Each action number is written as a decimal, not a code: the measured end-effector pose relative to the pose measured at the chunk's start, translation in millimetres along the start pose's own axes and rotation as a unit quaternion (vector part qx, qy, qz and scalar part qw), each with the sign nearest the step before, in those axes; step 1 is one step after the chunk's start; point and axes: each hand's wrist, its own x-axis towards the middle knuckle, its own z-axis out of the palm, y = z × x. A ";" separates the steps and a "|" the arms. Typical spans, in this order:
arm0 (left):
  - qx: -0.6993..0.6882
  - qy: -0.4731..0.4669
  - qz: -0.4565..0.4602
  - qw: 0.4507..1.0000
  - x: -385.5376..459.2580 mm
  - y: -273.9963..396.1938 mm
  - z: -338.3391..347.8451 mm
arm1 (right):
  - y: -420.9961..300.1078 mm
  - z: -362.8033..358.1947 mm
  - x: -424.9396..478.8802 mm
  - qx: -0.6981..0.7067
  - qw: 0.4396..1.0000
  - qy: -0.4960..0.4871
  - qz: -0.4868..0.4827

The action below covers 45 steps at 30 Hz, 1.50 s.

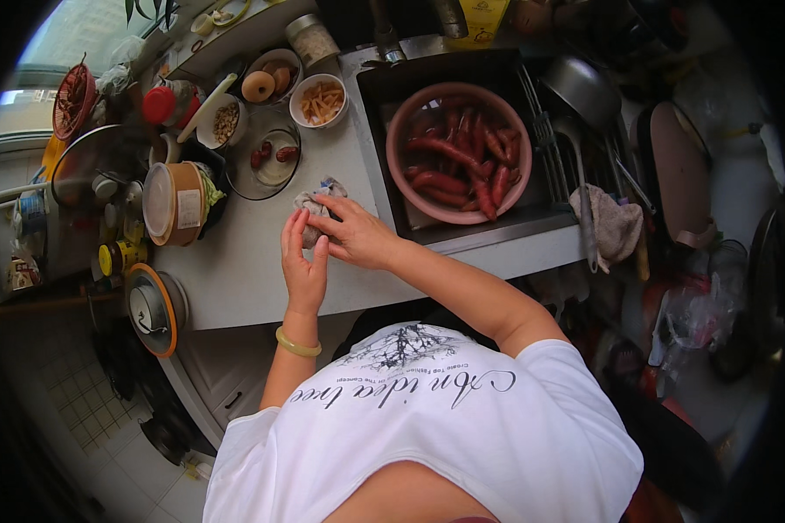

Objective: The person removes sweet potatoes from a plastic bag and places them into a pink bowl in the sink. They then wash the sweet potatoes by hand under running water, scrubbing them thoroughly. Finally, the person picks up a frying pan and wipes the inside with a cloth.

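Note:
A crumpled grey cloth (309, 236) rests on the white countertop (242, 274) in front of me. My left hand (304, 261), with a pale bangle on its wrist, cups the cloth's near left side between fingers and thumb. From the right, my right hand (356, 232) lies across the cloth with its fingers bent over it. Part of the cloth is hidden under the fingers. Just beyond it stands a glass bowl (271, 180) holding a few red dates. A white bowl of cut yellowish strips (321, 101) is farther back.
Right of the hands, a pink basin (394, 157) of water and sweet potatoes sits in the dark sink (425, 229). A ladle (585, 216) and a rag (608, 225) hang at the sink's right. Leftward are a round tub (163, 202) and an orange-rimmed lid (159, 294) by the counter edge.

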 end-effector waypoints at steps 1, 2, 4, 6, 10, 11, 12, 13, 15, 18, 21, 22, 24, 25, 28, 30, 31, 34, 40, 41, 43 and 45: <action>0.048 0.003 0.013 0.999 0.6 -5.8 -4.9 | 4.4 3.3 5.0 -0.018 1.000 -0.017 -0.007; 0.093 -0.019 -0.005 0.995 -2.3 -18.9 -8.1 | 9.2 1.2 5.0 -0.013 1.000 -0.011 0.024; 0.191 -0.019 0.042 0.980 -6.2 -39.1 -7.4 | 27.6 -24.5 -6.8 -0.015 0.997 -0.017 0.079; 0.248 -0.033 0.108 0.962 -4.0 -44.8 -4.4 | 60.3 -60.5 -18.6 -0.137 0.984 0.052 0.104; 0.306 -0.070 0.088 0.945 0.3 -45.8 8.6 | 130.5 -103.7 -45.3 -0.326 0.911 0.064 0.245; 0.289 -0.077 0.057 0.953 -0.9 -51.5 6.4 | 146.8 -103.8 -48.6 -0.353 0.905 0.053 0.229; 0.273 -0.084 0.029 0.958 0.2 -58.9 0.3 | 153.8 -93.8 -50.6 -0.388 0.894 0.063 0.215; 0.256 -0.089 -0.001 0.962 1.4 -64.3 -7.2 | 153.9 -84.9 -46.7 -0.422 0.881 0.071 0.201; 0.272 -0.045 -0.019 0.961 -0.5 -75.2 -24.4 | 151.8 -81.3 -35.9 -0.416 0.885 -0.003 0.208; 0.261 0.030 -0.104 0.959 -5.1 -97.8 -55.8 | 159.2 -89.7 -36.0 -0.380 0.903 -0.005 0.202; 0.211 0.189 -0.180 0.942 -16.9 -137.4 -87.1 | 170.9 -86.4 -34.8 -0.374 0.908 -0.035 0.187; 0.191 0.222 -0.193 0.936 -18.1 -137.9 -88.6 | 174.9 -83.8 -32.4 -0.378 0.906 -0.060 0.181; 0.159 0.302 -0.220 0.914 -17.8 -135.9 -100.3 | 173.9 -88.9 -31.6 -0.355 0.902 -0.080 0.234; 0.160 0.337 -0.207 0.904 -20.6 -142.6 -108.4 | 168.3 -91.0 -27.3 -0.340 0.901 -0.093 0.253; 0.279 0.331 -0.204 0.878 -25.2 -144.7 -114.1 | 158.4 -104.8 -23.0 -0.351 0.900 -0.096 0.238; 0.363 0.292 -0.206 0.860 -24.7 -127.4 -95.4 | 160.9 -107.0 -20.9 -0.377 0.890 -0.131 0.221; 0.327 0.283 -0.179 0.883 -24.0 -123.1 -83.4 | 165.8 -105.5 -20.6 -0.380 0.883 -0.145 0.235; 0.075 0.254 -0.196 0.944 -13.2 -109.8 -46.6 | 174.0 -102.6 -14.7 -0.379 0.866 -0.175 0.273; -0.355 0.180 -0.342 0.851 49.4 -66.7 -19.5 | 172.2 -124.7 -9.2 -0.270 0.900 -0.028 0.342; -0.373 0.179 -0.354 0.838 57.2 -65.5 -19.5 | 174.2 -128.3 -11.0 -0.244 0.906 0.005 0.345; -0.467 0.137 -0.362 0.795 71.7 -75.6 -20.2 | 202.1 -129.3 -23.8 -0.174 0.933 0.083 0.303; -0.454 0.154 -0.361 0.800 78.6 -84.9 -15.2 | 208.9 -129.2 -26.5 -0.031 0.931 0.119 0.344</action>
